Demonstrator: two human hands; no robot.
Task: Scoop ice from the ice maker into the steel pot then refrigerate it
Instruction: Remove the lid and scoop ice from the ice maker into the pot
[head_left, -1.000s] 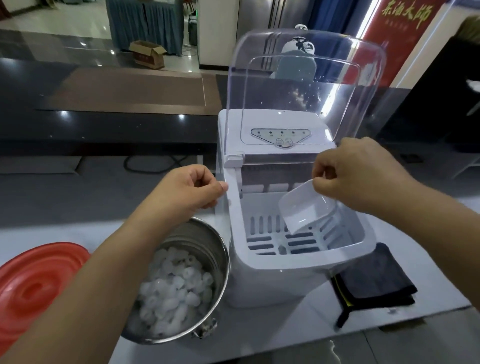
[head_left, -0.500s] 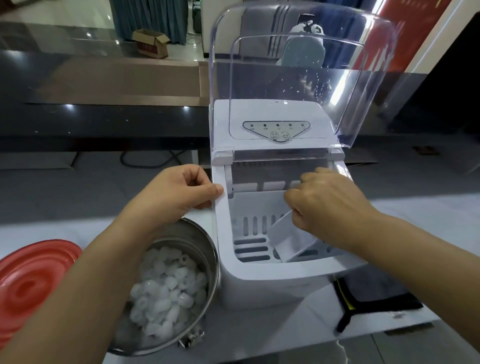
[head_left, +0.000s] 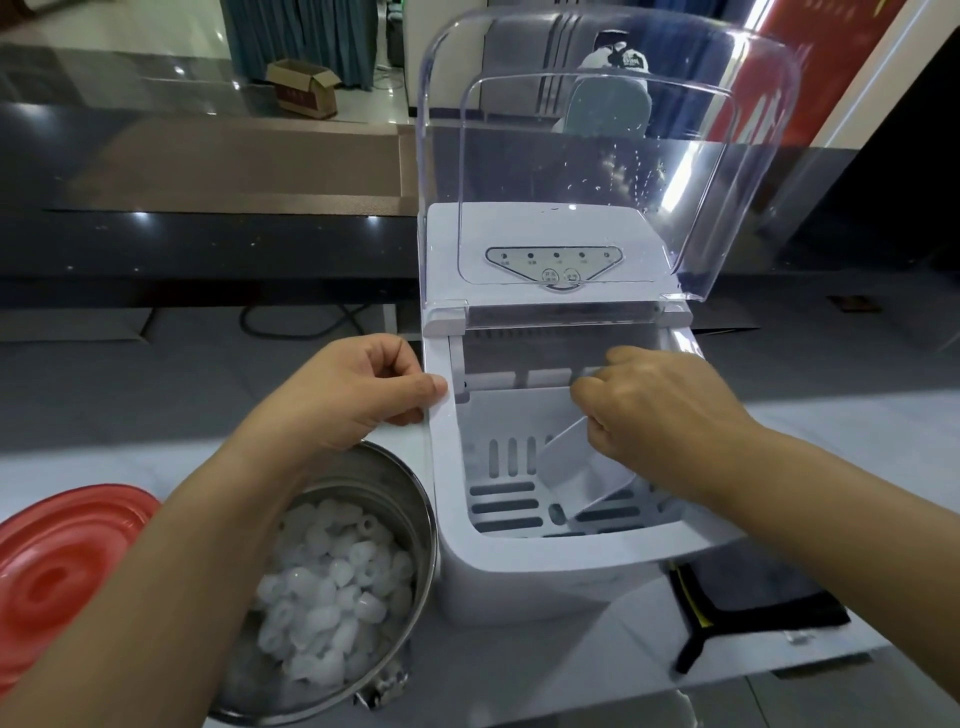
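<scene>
White counter (head_left: 571, 670) | steel pot (head_left: 418, 499) full of ice (head_left: 332, 582) | ice maker (head_left: 519, 577) open | right hand (head_left: 660, 410) pinches clear scoop (head_left: 582, 480) inside it | left hand (head_left: 358, 389) grips its rim | red lid (head_left: 62, 561) left, dark cloth (head_left: 753, 597) right

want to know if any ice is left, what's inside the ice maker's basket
Only the clear scoop, gripped by the right hand, shows in the basket, its mouth down by the slotted floor. No ice shows on the bare slots. The floor under the scoop and hand is covered.

Left hand (head_left: 358, 395) grips the ice maker (head_left: 519, 566) rim with curled fingers; right hand (head_left: 660, 410), palm down, pinches the scoop (head_left: 582, 483).
</scene>
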